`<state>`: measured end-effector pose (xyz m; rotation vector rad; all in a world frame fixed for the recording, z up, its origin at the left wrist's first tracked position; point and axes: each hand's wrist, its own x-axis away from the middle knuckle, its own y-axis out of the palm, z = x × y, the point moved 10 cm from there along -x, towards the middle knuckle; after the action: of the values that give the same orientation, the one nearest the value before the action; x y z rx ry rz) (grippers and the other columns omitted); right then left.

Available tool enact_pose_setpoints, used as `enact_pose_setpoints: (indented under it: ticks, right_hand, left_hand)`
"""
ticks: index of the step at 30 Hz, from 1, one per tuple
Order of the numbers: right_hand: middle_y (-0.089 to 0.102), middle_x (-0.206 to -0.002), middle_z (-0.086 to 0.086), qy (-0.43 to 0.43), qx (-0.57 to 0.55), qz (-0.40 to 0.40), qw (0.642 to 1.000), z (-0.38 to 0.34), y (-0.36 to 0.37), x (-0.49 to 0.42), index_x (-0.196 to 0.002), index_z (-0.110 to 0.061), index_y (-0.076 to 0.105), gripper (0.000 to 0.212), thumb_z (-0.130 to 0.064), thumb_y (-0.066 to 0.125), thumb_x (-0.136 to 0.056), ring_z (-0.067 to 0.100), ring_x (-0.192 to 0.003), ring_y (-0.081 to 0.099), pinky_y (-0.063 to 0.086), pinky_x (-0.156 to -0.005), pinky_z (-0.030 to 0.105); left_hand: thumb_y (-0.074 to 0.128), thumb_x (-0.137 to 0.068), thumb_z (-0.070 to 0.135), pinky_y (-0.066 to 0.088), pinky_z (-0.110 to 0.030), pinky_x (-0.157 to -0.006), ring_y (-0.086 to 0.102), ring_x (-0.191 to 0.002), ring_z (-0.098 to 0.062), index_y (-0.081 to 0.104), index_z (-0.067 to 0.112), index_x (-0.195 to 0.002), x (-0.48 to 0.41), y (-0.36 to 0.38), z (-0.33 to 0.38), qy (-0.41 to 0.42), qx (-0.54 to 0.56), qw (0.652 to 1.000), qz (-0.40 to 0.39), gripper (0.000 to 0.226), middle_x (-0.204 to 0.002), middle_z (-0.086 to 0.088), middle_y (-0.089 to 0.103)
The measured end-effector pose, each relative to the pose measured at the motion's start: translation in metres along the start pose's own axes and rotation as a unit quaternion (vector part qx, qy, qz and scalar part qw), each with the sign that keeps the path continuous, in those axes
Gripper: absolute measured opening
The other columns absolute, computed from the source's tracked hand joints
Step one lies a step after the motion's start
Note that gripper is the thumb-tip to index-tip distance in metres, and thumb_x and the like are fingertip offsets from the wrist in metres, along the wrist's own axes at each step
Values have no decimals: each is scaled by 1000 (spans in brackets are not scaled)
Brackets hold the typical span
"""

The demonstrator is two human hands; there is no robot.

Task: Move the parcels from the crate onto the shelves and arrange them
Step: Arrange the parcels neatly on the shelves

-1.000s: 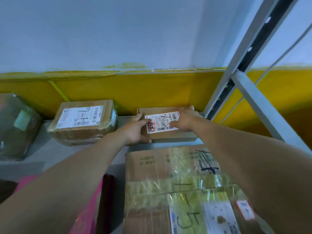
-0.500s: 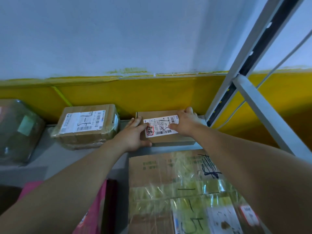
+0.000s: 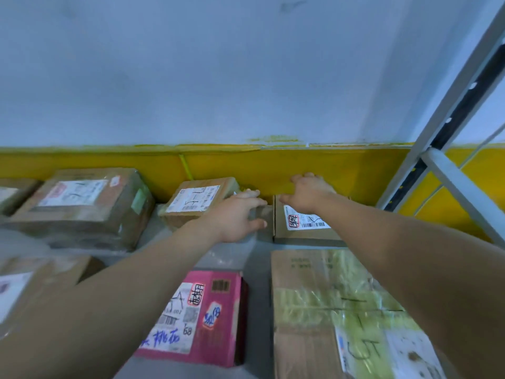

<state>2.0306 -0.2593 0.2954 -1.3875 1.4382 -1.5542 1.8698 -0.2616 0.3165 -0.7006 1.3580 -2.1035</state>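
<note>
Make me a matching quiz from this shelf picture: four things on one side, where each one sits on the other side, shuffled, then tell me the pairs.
Things
1. pink box
2. small box
3. taped carton
4. right hand

Places
A. front row, right
B. on top of the small box
C. front row, middle
D. back row, far right

Pairs: 1-C, 2-D, 3-A, 4-B
</note>
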Motion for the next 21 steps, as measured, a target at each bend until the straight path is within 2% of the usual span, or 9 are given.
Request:
enact_pose_setpoints:
  ticks: [3,8,11,14,16,18,21]
  right_hand:
    - [32,-154,13,23,-16,6,1000,-12,-3,6,-152,-17,32,79,-66,45,-92,35,-139,32,37,-109,47]
    - [31,-154,13,48,-25,10,998,-32,-8,15,-152,-18,30,77,-64,45,-93,36,-139,32,37,-109,47]
    - [32,-153,13,51,-29,12,998,-53,-6,20,-152,-18,31,76,-64,46,-93,36,-138,32,38,-108,47]
    - [32,-154,14,41,-25,2,999,-81,2,24,-152,-18,30,77,-65,45,-93,37,-138,33,38,-108,49]
    - [33,-152,15,37,-33,-6,999,-97,9,25,-151,-18,30,75,-64,43,-94,38,-137,35,39,-107,50]
    - [37,-149,17,34,-45,-27,998,-112,21,25,-151,-17,30,72,-62,42,-95,38,-133,42,42,-102,45]
    - [53,-139,14,19,-64,-57,996,-130,41,21,-147,-13,32,64,-53,46,-99,31,-120,55,42,-81,32]
  left_hand:
    - [63,-91,34,10,-24,-114,14,-148,-19,46,19,-143,8,-9,-5,34,11,999,-3,56,-159,-7,22]
    - [58,-92,44,9,-35,-116,9,-149,-23,36,26,-148,22,-21,-49,35,-67,997,-23,62,-161,-6,17]
    - [55,-91,52,8,-46,-118,8,-149,-24,29,31,-150,31,-28,-88,2,-117,993,-28,68,-162,-3,14]
    - [54,-88,59,9,-54,-116,3,-149,-24,23,32,-152,40,-32,-127,-45,-108,992,-39,75,-163,1,9]
    - [55,-85,63,10,-55,-118,-1,-149,-30,16,35,-153,46,-31,-153,-86,-96,990,-53,83,-163,0,1]
    - [58,-84,63,12,-55,-118,-3,-148,-36,10,40,-152,50,-27,-174,-122,-70,987,-71,86,-163,-4,-8]
    - [63,-86,53,20,-45,-118,7,-148,-34,11,41,-152,50,-18,-188,-142,-3,987,-81,85,-162,-11,-8]
